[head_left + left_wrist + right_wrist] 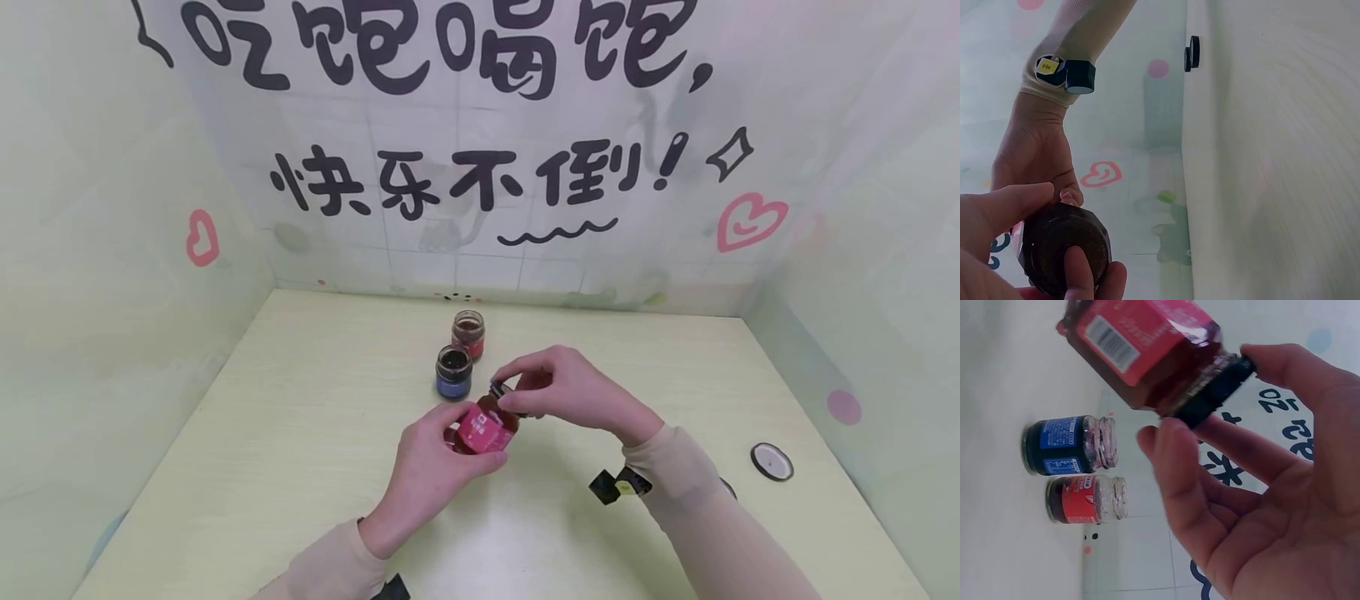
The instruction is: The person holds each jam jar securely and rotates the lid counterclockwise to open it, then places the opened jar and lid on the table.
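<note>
A jam jar (483, 428) with a pink label is held tilted above the table in my left hand (435, 454), its fingers and thumb around the glass. My right hand (573, 390) pinches the jar's black lid (1213, 394) at its edge between thumb and fingers. The lid sits on the jar's mouth, as the right wrist view shows. From the left wrist, the jar's dark base (1063, 250) faces the camera, with fingertips across it. Behind the hands stand an uncapped blue-labelled jar (453, 372) and an uncapped red-labelled jar (468, 333), close together.
A loose lid (772, 462) lies with its pale inside up at the table's right side. Part of another lid (727, 487) shows past the right sleeve. Printed walls (480, 267) enclose the pale table (315, 417) at the back and both sides.
</note>
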A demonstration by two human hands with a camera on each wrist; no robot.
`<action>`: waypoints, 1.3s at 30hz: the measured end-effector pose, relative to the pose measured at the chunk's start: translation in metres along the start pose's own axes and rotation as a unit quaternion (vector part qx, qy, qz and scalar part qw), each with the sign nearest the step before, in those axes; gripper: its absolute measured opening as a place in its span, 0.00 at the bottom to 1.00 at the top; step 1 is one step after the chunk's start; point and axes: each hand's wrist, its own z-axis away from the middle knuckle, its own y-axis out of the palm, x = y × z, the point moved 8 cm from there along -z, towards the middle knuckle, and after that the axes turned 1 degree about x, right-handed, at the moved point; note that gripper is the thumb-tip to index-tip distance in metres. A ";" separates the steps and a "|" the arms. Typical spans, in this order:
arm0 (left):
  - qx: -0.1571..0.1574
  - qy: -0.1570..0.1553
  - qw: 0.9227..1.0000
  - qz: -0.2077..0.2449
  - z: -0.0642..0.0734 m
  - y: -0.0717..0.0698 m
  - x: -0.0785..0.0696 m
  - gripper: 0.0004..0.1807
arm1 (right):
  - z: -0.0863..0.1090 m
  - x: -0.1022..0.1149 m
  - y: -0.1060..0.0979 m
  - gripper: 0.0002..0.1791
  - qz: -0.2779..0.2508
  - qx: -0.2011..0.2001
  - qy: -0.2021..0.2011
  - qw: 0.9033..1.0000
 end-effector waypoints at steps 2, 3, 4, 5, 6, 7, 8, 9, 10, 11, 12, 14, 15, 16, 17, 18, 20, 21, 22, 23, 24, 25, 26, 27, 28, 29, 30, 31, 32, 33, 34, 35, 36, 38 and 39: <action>0.001 0.001 1.000 -0.006 0.001 0.001 0.000 0.29 | 0.001 0.000 0.000 0.16 0.003 0.013 0.000 1.000; 0.002 0.000 1.000 -0.009 0.001 0.001 -0.001 0.29 | 0.001 0.000 0.001 0.16 0.004 0.019 -0.001 1.000; 0.002 0.000 1.000 -0.012 0.001 0.002 -0.001 0.29 | 0.002 0.000 0.001 0.17 0.006 0.025 -0.001 1.000; 0.002 0.000 1.000 -0.015 0.002 0.002 -0.001 0.29 | 0.002 0.000 0.001 0.17 0.009 0.030 -0.001 1.000; 0.000 0.001 1.000 -0.019 0.002 0.002 -0.001 0.30 | 0.003 -0.001 0.001 0.17 0.010 0.035 -0.002 0.999; -0.002 0.003 1.000 -0.022 0.002 0.002 -0.001 0.30 | 0.003 -0.001 0.001 0.17 0.009 0.040 -0.001 0.999; -0.003 0.006 1.000 -0.025 0.002 0.002 -0.002 0.29 | 0.003 -0.002 0.001 0.17 0.007 0.043 -0.001 0.999; -0.005 0.010 1.000 -0.028 0.002 0.002 -0.003 0.29 | 0.004 -0.002 0.001 0.17 0.006 0.045 -0.001 0.999; -0.006 0.013 0.999 -0.030 0.002 0.002 -0.004 0.29 | 0.004 -0.002 0.001 0.16 0.003 0.047 -0.001 0.999; -0.005 0.017 0.999 -0.033 0.002 0.002 -0.004 0.29 | 0.004 -0.003 0.001 0.16 -0.001 0.049 -0.002 0.999; -0.004 0.019 0.999 -0.034 0.002 0.003 -0.005 0.29 | 0.004 -0.002 0.001 0.16 -0.005 0.050 -0.004 0.999; -0.002 0.018 0.999 -0.037 0.003 0.003 -0.005 0.28 | 0.004 -0.001 0.001 0.15 -0.010 0.051 -0.007 0.999; 0.000 0.018 0.999 -0.040 0.003 0.003 -0.005 0.28 | 0.004 -0.001 0.001 0.14 -0.009 0.050 -0.006 0.999; 0.001 0.017 0.999 -0.042 0.003 0.004 -0.005 0.28 | 0.003 -0.001 0.001 0.14 -0.006 0.048 -0.005 0.999; 0.003 0.016 0.999 -0.044 0.003 0.004 -0.005 0.28 | 0.003 -0.001 0.001 0.13 0.001 0.046 -0.001 0.999; 0.004 0.016 0.999 -0.046 0.003 0.004 -0.005 0.28 | 0.003 -0.001 0.001 0.13 0.008 0.043 0.002 0.999; 0.005 0.016 0.999 -0.052 0.003 0.005 -0.004 0.27 | 0.003 -0.001 0.002 0.13 0.024 0.036 0.010 0.999; 0.006 0.017 0.998 -0.054 0.003 0.005 -0.004 0.27 | 0.003 -0.001 0.002 0.12 0.030 0.033 0.014 0.999; 0.007 0.017 0.998 -0.056 0.003 0.006 -0.005 0.27 | 0.002 -0.002 0.002 0.13 0.033 0.032 0.016 0.999; 0.009 0.018 0.998 -0.058 0.003 0.006 -0.004 0.27 | 0.002 -0.002 0.003 0.13 0.032 0.031 0.019 0.999; 0.010 0.019 0.998 -0.061 0.003 0.006 -0.004 0.27 | 0.002 -0.002 0.004 0.13 0.029 0.032 0.021 0.999; 0.011 0.019 0.998 -0.064 0.003 0.006 -0.004 0.28 | 0.002 -0.002 0.004 0.13 0.025 0.033 0.024 0.999; 0.012 0.019 0.998 -0.067 0.003 0.006 -0.004 0.28 | 0.002 -0.003 0.005 0.13 0.020 0.034 0.026 0.999; 0.012 0.018 0.997 -0.070 0.003 0.006 -0.003 0.28 | 0.002 -0.003 0.006 0.14 0.015 0.035 0.028 0.999; 0.012 0.017 0.997 -0.075 0.003 0.006 -0.003 0.29 | 0.003 -0.003 0.006 0.14 0.009 0.036 0.031 0.999; 0.011 0.015 0.997 -0.077 0.003 0.006 -0.002 0.29 | 0.003 -0.003 0.007 0.14 0.004 0.037 0.032 0.999; 0.010 0.013 0.997 -0.080 0.003 0.006 -0.002 0.29 | 0.003 -0.003 0.007 0.14 -0.002 0.038 0.033 0.999; 0.010 0.012 0.996 -0.083 0.003 0.006 -0.001 0.30 | 0.003 -0.003 0.008 0.14 -0.005 0.038 0.032 0.999; 0.009 0.011 0.996 -0.086 0.003 0.006 -0.001 0.30 | 0.003 -0.003 0.008 0.14 -0.009 0.038 0.030 0.999; 0.008 0.010 0.996 -0.088 0.003 0.005 -0.001 0.30 | 0.003 -0.003 0.008 0.14 -0.014 0.039 0.029 0.999; 0.007 0.010 0.996 -0.090 0.003 0.005 0.000 0.29 | 0.003 -0.003 0.009 0.14 -0.016 0.040 0.026 0.999; 0.006 0.010 0.996 -0.091 0.003 0.005 0.000 0.29 | 0.002 -0.002 0.009 0.14 -0.019 0.041 0.022 0.999; 0.006 0.010 0.996 -0.092 0.002 0.005 -0.001 0.29 | 0.002 -0.002 0.009 0.13 -0.021 0.042 0.019 0.999; 0.005 0.012 0.995 -0.095 0.002 0.005 -0.001 0.29 | 0.002 -0.002 0.009 0.13 -0.025 0.044 0.013 0.999; 0.005 0.013 0.995 -0.095 0.002 0.005 -0.001 0.29 | 0.002 -0.001 0.010 0.13 -0.028 0.045 0.011 0.999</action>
